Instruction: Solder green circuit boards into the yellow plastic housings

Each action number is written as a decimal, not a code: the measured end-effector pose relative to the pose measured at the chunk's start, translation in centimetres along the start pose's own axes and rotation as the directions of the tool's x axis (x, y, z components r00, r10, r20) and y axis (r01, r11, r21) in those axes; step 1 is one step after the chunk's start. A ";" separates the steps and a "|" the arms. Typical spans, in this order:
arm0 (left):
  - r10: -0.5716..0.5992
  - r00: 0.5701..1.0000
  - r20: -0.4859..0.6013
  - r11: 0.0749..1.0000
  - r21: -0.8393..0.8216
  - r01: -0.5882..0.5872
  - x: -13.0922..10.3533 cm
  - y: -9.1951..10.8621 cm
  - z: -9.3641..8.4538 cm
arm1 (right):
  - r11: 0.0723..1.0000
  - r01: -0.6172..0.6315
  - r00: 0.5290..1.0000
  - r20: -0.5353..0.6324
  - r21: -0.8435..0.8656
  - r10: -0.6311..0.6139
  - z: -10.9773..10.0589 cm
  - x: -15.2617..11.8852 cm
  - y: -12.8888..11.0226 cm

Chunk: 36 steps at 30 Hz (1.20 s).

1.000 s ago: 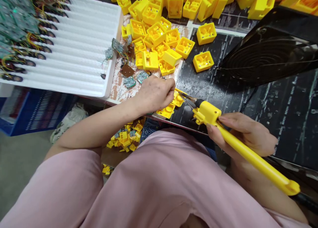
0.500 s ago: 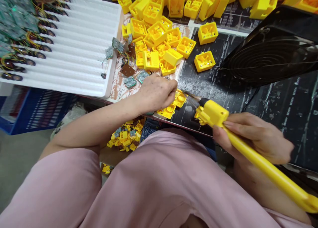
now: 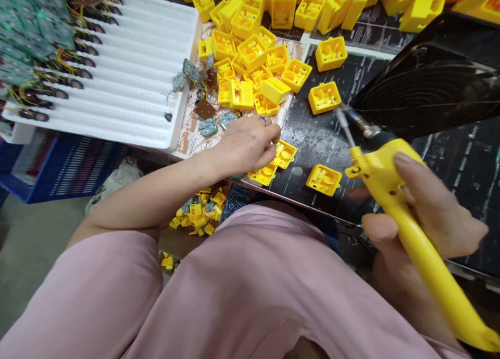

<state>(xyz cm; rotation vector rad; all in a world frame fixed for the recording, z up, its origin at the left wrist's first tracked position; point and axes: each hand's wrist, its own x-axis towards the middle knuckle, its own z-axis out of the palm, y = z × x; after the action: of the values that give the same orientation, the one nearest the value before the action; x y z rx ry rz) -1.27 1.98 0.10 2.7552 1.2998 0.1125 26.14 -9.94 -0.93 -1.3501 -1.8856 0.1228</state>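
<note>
My right hand grips a yellow soldering iron with a black collar and two metal prongs at its end. Its tip is beside a small open yellow case; whether they touch I cannot tell. Another yellow case lies at the table's front edge, left of the iron. My left hand, a ring on one finger, rests on the table with curled fingers. Just under its fingertips are a yellow case half and a yellow part. What its fingers hold is hidden.
Loose circuit boards lie left of a heap of yellow cases. A white ridged foam tray carries wired boards. A black fan-like box stands at right. Below are a blue crate and yellow scraps.
My right hand has moved the soldering iron right and farther back, its tip now near another yellow case. The case at the front edge is uncovered. My left hand stays put.
</note>
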 end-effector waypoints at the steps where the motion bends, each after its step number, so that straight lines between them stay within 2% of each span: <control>1: -0.009 1.000 -0.028 0.999 -0.036 0.008 -0.1 -0.4 -0.5 | 0.997 0.077 0.996 0.038 0.001 -0.077 -0.3 0.4 0.1; 3: -0.071 0.992 -0.107 0.991 -0.117 0.059 -0.6 -1.3 -1.7 | 0.983 0.183 0.978 0.105 -0.015 -0.181 -0.8 1.2 0.2; 6: -0.175 0.966 -0.190 0.969 -0.206 0.135 -1.8 -2.1 -3.1 | 0.971 0.236 0.955 0.194 -0.049 -0.222 -0.8 1.7 1.0; 10: -0.066 0.989 -0.134 0.978 -0.203 0.037 -3.4 -2.1 -3.3 | 0.966 0.255 0.943 0.230 -0.042 -0.239 0.9 0.8 2.7; 11: -0.067 0.990 -0.125 0.983 -0.180 0.044 -3.7 -2.2 -3.3 | 0.968 0.250 0.938 0.255 -0.032 -0.234 1.3 0.6 2.9; 13: -0.148 0.978 -0.150 0.983 -0.133 0.129 -3.8 -3.2 -3.4 | 0.966 0.260 0.930 0.275 -0.017 -0.245 1.9 0.5 3.0; 15: -0.202 0.967 -0.152 0.977 -0.104 0.188 -3.3 -4.8 -3.6 | 0.961 0.276 0.936 0.237 -0.029 -0.262 2.2 1.2 2.7; 19: -0.042 0.998 0.041 0.999 -0.028 0.043 -1.2 -7.1 -2.5 | 0.966 0.233 0.970 0.101 -0.115 -0.222 3.6 4.9 1.3; 22: 0.013 0.998 0.059 1.000 0.006 -0.013 0.3 -7.2 -0.9 | 0.973 0.211 0.968 0.158 -0.094 -0.195 6.1 8.1 0.8; 24: 0.023 0.998 0.052 0.999 0.040 -0.025 0.7 -6.8 -0.3 | 0.979 0.183 0.964 0.213 -0.093 -0.160 7.9 9.2 1.0; 28: 0.017 0.996 0.089 0.997 0.067 -0.023 -0.1 -6.8 -1.0 | 0.975 0.206 0.925 0.341 -0.083 -0.167 9.6 8.2 1.7; 30: 0.018 0.999 0.052 0.999 -0.048 -0.015 -0.9 -7.2 -1.5 | 0.973 0.222 0.916 0.356 -0.068 -0.184 9.3 7.0 1.7; 32: -0.013 1.000 -0.016 0.965 -0.261 0.008 -1.5 -7.4 -1.9 | 0.969 0.241 0.914 0.348 -0.055 -0.207 8.7 6.1 1.3; 34: -0.068 0.997 -0.037 0.881 -0.472 0.043 -1.6 -7.2 -1.9 | 0.966 0.257 0.915 0.332 -0.037 -0.230 7.9 5.7 0.4; 36: -0.108 0.994 -0.011 0.800 -0.595 0.081 -1.2 -6.5 -1.7 | 0.970 0.243 0.938 0.260 -0.027 -0.228 7.0 5.6 -0.5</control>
<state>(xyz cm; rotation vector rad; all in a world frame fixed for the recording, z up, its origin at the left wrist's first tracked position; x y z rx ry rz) -7.20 5.24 1.00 2.1558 1.1530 0.4879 20.57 -3.03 -2.37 -1.1782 -2.2698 0.1248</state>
